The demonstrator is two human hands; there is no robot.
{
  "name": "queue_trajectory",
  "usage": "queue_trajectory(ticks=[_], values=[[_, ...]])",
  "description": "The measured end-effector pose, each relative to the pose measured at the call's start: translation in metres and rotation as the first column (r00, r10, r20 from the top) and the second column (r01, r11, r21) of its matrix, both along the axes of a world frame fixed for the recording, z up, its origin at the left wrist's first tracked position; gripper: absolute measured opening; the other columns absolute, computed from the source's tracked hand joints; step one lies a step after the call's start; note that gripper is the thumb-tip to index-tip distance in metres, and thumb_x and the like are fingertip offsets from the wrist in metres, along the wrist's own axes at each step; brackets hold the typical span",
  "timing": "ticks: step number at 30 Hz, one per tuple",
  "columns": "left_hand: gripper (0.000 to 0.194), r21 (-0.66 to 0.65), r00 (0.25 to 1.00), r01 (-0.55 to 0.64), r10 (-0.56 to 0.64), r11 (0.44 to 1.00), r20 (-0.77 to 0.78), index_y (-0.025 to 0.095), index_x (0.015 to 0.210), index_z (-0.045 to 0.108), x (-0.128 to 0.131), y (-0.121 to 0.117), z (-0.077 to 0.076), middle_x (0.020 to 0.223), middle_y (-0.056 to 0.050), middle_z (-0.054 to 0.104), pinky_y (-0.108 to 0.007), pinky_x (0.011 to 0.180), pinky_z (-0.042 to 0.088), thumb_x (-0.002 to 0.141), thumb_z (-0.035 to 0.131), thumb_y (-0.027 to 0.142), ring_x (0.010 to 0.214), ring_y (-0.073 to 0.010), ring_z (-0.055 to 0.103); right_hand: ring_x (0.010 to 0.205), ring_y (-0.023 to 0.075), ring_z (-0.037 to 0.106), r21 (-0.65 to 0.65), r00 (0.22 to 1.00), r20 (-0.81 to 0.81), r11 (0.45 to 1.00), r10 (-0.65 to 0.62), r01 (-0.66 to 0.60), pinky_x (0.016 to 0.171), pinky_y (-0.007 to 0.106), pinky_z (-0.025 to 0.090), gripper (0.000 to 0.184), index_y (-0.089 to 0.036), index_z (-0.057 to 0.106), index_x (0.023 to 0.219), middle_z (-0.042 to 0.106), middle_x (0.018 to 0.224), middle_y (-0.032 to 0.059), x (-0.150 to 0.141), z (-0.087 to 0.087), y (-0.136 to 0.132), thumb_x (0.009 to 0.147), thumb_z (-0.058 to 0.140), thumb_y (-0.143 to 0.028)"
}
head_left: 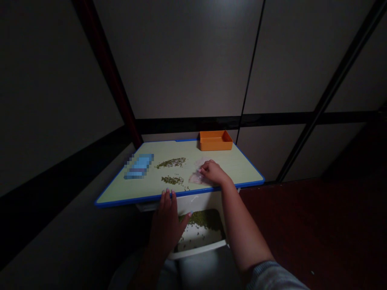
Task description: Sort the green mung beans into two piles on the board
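Observation:
My right hand [212,172] is over the right half of the small table, its fingers pinched on a thin, see-through plastic bag [199,179] that lies partly under it. My left hand [168,215] is at the table's front edge, fingers stretched out and thumb spread, holding nothing. Small green beans lie on the tabletop in two patches: a long far pile [171,162] and a smaller near pile [172,180]. Below the edge, a white bin [199,251] holds more green beans [208,218], heaped toward its far side.
An orange open box [216,144] stands at the back right of the blue-edged table [121,194]. A blurred-out blue flat object [139,166] lies at the left. Behind the table rises a panelled wall [181,60]. Dark reddish floor [302,225] shows at the right.

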State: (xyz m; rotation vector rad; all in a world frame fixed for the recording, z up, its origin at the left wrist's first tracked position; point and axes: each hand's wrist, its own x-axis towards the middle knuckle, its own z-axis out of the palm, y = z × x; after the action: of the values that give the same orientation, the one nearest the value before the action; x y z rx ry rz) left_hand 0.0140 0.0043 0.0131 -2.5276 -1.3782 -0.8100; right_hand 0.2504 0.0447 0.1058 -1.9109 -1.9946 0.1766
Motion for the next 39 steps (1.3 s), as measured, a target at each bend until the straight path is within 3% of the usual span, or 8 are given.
queue_trajectory(ticks=[6, 12, 21, 30, 39], values=[[0.072, -0.005, 1.000, -0.005, 0.005, 1.000, -0.008, 0.006, 0.136, 0.032, 0.001, 0.000, 0.001, 0.146, -0.027, 0.036, -0.049, 0.102, 0.041, 0.081, 0.050, 0.049, 0.140, -0.0358, 0.027, 0.093, 0.0179, 0.052, -0.013, 0.999, 0.020, 0.999, 0.044, -0.044, 0.078, 0.026, 0.036, 0.030, -0.016, 0.070, 0.077, 0.069, 0.089, 0.0080, -0.006, -0.002, 0.001, 0.091, 0.048, -0.031], [0.072, -0.003, 1.000, -0.013, 0.013, 1.000, -0.013, 0.007, 0.137, 0.032, 0.001, -0.002, 0.001, 0.147, -0.026, 0.035, -0.050, 0.101, 0.042, 0.082, 0.049, 0.050, 0.140, -0.0364, 0.028, 0.102, 0.0237, 0.052, -0.037, 0.988, 0.129, 0.996, -0.079, 0.084, 0.081, 0.032, 0.037, 0.032, -0.017, 0.071, 0.089, 0.068, 0.102, 0.0126, -0.009, 0.002, -0.001, 0.092, 0.045, -0.036], [0.072, 0.007, 0.999, -0.021, 0.021, 1.000, -0.026, 0.006, 0.136, 0.033, 0.000, 0.000, -0.001, 0.147, -0.026, 0.036, -0.048, 0.097, 0.045, 0.082, 0.049, 0.050, 0.140, -0.0362, 0.027, 0.111, 0.0282, 0.048, -0.027, 0.965, 0.151, 0.975, -0.216, 0.222, 0.085, 0.040, 0.038, 0.035, -0.015, 0.070, 0.097, 0.065, 0.110, 0.0159, -0.006, 0.002, -0.001, 0.093, 0.041, -0.034], [0.073, 0.002, 0.999, -0.025, 0.025, 1.000, -0.038, 0.006, 0.137, 0.031, 0.001, -0.002, 0.002, 0.146, -0.027, 0.036, -0.050, 0.095, 0.046, 0.082, 0.048, 0.051, 0.140, -0.0365, 0.028, 0.109, 0.0267, 0.046, 0.057, 0.981, 0.144, 0.991, -0.129, 0.122, 0.086, 0.040, 0.036, 0.032, -0.017, 0.069, 0.098, 0.063, 0.109, 0.0143, -0.025, 0.003, 0.000, 0.093, 0.042, -0.034], [0.073, 0.010, 1.000, -0.011, 0.012, 1.000, -0.023, 0.005, 0.136, 0.033, 0.000, 0.000, 0.001, 0.146, -0.027, 0.037, -0.049, 0.102, 0.041, 0.080, 0.051, 0.049, 0.139, -0.0364, 0.028, 0.107, 0.0252, 0.046, 0.017, 0.993, 0.114, 1.000, -0.015, 0.013, 0.085, 0.039, 0.034, 0.029, -0.019, 0.068, 0.091, 0.062, 0.106, 0.0114, -0.022, 0.005, -0.005, 0.092, 0.044, -0.034]])
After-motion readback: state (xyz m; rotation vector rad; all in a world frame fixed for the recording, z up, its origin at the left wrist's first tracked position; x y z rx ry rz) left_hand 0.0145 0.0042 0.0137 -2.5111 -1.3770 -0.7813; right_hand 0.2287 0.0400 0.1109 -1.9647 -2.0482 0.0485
